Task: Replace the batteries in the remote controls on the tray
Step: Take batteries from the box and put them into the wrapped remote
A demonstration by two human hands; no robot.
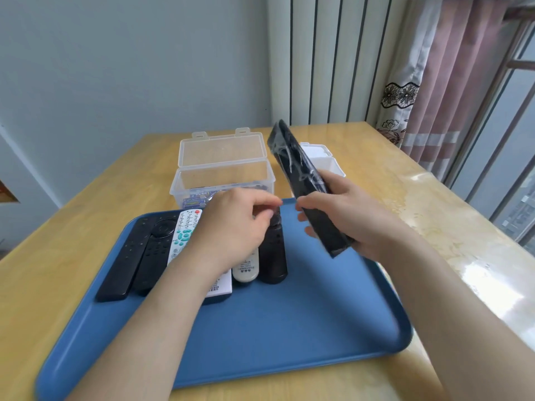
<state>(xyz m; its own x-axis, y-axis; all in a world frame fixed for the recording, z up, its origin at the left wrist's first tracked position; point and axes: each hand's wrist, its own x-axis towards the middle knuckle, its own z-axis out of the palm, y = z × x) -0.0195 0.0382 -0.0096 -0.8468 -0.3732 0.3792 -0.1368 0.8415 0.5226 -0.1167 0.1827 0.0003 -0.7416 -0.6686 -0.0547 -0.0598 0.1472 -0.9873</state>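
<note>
Right hand grips the wrapped black remote round its lower half, fingers curled onto its face. This remote is off the blue tray, held in the air above the tray's far right part. It is tilted, with its upper end leaning away and to the left, and a glossy film covers it.

The left hand hovers over the tray's far left part. Its fingers are curled, and the thumb and forefinger tips are drawn together close to the right hand's fingertips. Whether they pinch anything cannot be told.

Under that hand five more remotes lie side by side on the tray. From the tray's left rim inward they are:
- a flat black remote
- a black remote with a round pad
- a white remote with teal buttons
- a cream remote
- a rounded black remote

The left wrist covers parts of the white and cream ones.

Just beyond the tray's far rim stands a clear box with its lid raised. Blue and yellow items lie in its bottom, too hidden to name. A white box sits beyond the tray's far right corner, partly behind the held remote. The tray rests on a wooden surface. A curtain hangs well beyond the tray's right side.
</note>
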